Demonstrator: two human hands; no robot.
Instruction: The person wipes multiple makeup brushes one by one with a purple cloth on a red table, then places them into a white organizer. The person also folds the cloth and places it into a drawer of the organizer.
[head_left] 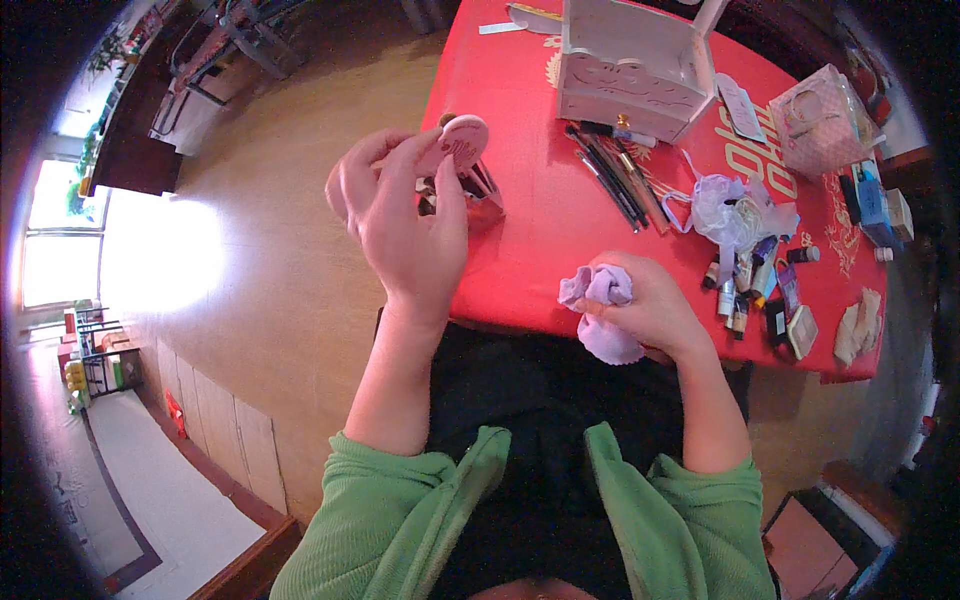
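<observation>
Raised over the table's left edge, my left hand (405,230) pinches a small round pink disc-shaped piece (466,136), like a compact or lid, between thumb and fingers. Partly hidden behind that hand, a small clear-sided container (484,200) with dark items stands on the red-covered table (540,270). My right hand (655,305) is closed round a bunched lilac cloth (612,338) at the table's near edge, and part of the cloth hangs below the fingers. The two hands are apart, and the cloth does not touch the round piece.
A white cosmetics organizer (640,95) stands at the back, with makeup brushes (612,180) in front. To the right lie a pale ribbon bundle (740,215), several small tubes and bottles (738,295), a pink box-shaped bag (820,120), a blue box (873,205) and a beige cloth (858,328).
</observation>
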